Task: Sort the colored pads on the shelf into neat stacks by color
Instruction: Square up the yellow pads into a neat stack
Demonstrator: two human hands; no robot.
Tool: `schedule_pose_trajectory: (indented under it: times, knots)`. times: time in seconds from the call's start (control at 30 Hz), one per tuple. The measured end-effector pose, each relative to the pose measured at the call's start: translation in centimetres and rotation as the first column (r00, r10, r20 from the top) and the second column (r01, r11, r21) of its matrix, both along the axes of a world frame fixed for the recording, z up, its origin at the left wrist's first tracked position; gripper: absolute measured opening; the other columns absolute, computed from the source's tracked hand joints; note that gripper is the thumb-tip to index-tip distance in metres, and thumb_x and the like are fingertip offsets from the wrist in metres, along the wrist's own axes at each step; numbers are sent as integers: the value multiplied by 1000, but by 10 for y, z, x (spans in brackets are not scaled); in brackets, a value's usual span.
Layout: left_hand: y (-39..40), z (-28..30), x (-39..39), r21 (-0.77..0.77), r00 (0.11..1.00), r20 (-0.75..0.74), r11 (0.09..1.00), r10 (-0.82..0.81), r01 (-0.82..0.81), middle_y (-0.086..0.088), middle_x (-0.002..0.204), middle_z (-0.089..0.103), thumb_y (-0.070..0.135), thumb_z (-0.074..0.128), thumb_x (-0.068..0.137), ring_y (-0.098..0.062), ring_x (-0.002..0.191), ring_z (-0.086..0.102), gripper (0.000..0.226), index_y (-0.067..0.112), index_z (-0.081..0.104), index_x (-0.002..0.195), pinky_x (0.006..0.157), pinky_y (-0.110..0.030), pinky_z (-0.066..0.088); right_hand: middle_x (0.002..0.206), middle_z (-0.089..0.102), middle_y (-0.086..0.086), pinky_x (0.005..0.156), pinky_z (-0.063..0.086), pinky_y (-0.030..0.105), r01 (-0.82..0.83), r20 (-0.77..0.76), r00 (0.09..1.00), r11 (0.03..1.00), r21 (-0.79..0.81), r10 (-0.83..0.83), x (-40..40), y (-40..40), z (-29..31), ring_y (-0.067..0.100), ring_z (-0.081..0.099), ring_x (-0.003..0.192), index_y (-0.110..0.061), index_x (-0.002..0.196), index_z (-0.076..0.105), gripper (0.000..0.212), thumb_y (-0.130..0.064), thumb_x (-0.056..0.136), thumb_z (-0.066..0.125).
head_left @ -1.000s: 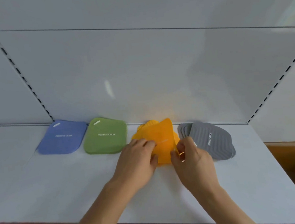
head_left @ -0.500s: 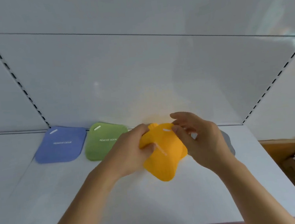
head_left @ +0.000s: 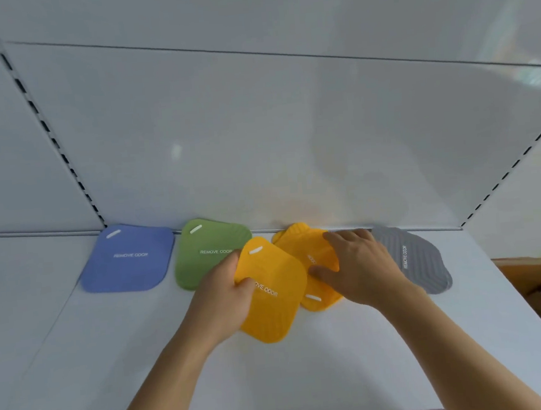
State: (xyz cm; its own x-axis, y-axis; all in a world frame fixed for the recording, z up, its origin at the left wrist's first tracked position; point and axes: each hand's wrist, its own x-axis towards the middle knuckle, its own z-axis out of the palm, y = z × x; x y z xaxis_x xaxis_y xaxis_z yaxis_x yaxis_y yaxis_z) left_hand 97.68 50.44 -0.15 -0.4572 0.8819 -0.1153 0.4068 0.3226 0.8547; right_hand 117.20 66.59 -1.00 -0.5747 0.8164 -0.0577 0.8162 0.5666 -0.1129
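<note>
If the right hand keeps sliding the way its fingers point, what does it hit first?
The right hand lies flat on the rear yellow pads, its fingers pointing back-left. Beyond those pads, the first thing is probably the shelf's back wall, though depth is hard to judge.

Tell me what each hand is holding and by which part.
Left hand grips the front yellow pad at its left edge. Right hand rests flat on the other yellow pads, gripping nothing.

A single head-worn view was given, aimed forward and down at the shelf (head_left: 310,371) from close above, with its back panel (head_left: 255,124) included.
</note>
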Motion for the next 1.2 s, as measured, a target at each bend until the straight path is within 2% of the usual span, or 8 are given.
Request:
schedule_pose_trajectory:
  times: [0.27, 0.37, 0.53, 0.67, 0.8, 0.87, 1.07, 1.2]
  knots:
    - [-2, 1, 2, 95, 996, 24, 992, 82, -84, 15, 68, 64, 37, 53, 106, -2, 63, 58, 28, 24, 65, 85, 64, -34, 46, 119, 58, 0, 89, 52, 39, -15, -150, 989, 1000, 21, 18, -6, 6, 7, 26, 56, 116, -31, 148, 47, 67, -55, 88, 69]
    - [-2, 0, 0, 94, 996, 15, 991, 90, -91, 7, 85, 72, 43, 48, 106, -8, 78, 65, 29, 24, 68, 98, 76, -38, 52, 97, 55, -4, 73, 50, 33, -92, -200, 974, 994, 65, 103, 1, 12, 12, 24, 60, 94, -30, 124, 71, 31, -42, 97, 63]
    - [-2, 0, -4, 116, 978, 144, 979, 152, -170, 19, 126, 68, 38, 48, 109, -4, 116, 62, 29, 37, 64, 133, 98, -33, 50, 89, 68, -5, 70, 49, 33, -49, -466, 878, 990, 133, 106, 28, 9, 49, 25, 65, 82, -28, 107, 75, 16, -21, 97, 64]
    - [5, 3, -1, 122, 922, 330, 959, 205, -257, 18, 124, 71, 31, 52, 108, -11, 119, 65, 28, 43, 65, 129, 105, -43, 53, 84, 74, -7, 71, 56, 36, 63, -688, 708, 985, -164, -159, 48, -1, 77, 20, 72, 74, -37, 108, 72, 23, -19, 95, 66]
    - [16, 9, 14, 140, 824, 540, 947, 172, -289, 11, 121, 76, 22, 54, 107, -21, 118, 69, 30, 41, 71, 123, 105, -54, 53, 86, 71, 15, 63, 63, 46, -153, -803, 345, 815, -560, -486, 43, -23, 74, 30, 73, 76, -20, 96, 70, 18, -3, 94, 66]
    - [22, 14, 24, 162, 758, 641, 943, 123, -290, 4, 122, 77, 20, 53, 106, -27, 119, 70, 32, 39, 73, 121, 104, -56, 53, 85, 69, 16, 62, 62, 44, -236, -759, 283, 725, -647, -586, 31, -38, 60, 30, 69, 76, -13, 98, 68, 16, 2, 94, 63]
    - [30, 8, 43, 181, 594, 804, 937, 33, -297, -7, 134, 71, 43, 43, 108, -31, 125, 67, 40, 31, 64, 140, 110, -60, 48, 91, 72, 7, 58, 63, 37, -114, -696, 381, 717, -688, -608, 10, -68, 25, 25, 75, 71, -23, 104, 64, 21, -4, 96, 62]
    - [30, 5, 48, 150, 531, 844, 920, 72, -363, -8, 130, 74, 52, 43, 105, -32, 117, 71, 46, 28, 63, 140, 100, -57, 56, 89, 74, -3, 67, 63, 50, -117, -710, 450, 752, -649, -542, 9, -76, 23, 27, 75, 61, -28, 107, 60, 19, -10, 99, 61]
